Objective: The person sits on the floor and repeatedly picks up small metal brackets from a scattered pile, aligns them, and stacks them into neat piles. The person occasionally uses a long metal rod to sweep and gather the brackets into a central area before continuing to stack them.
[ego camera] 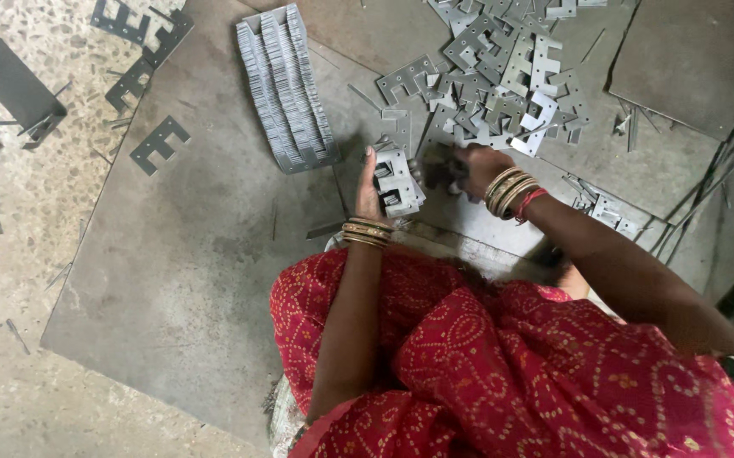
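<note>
My left hand (373, 188) grips a small stack of grey E-shaped metal plates (398, 181), held on edge over the steel sheet (197, 254). My right hand (479, 166) reaches forward at the near edge of a loose heap of the same E-shaped plates (502, 68); its fingers are curled around a dark plate, partly hidden. Both wrists wear gold bangles, and the right also has a red thread. A long neat row of stacked plates (286, 89) lies to the left of the heap.
Single E-shaped plates (159, 144) lie at the sheet's left edge and on the speckled floor (19, 212). A second steel sheet (689, 59) is at far right, with wire strips beside it. Red patterned cloth (511, 373) covers my lap.
</note>
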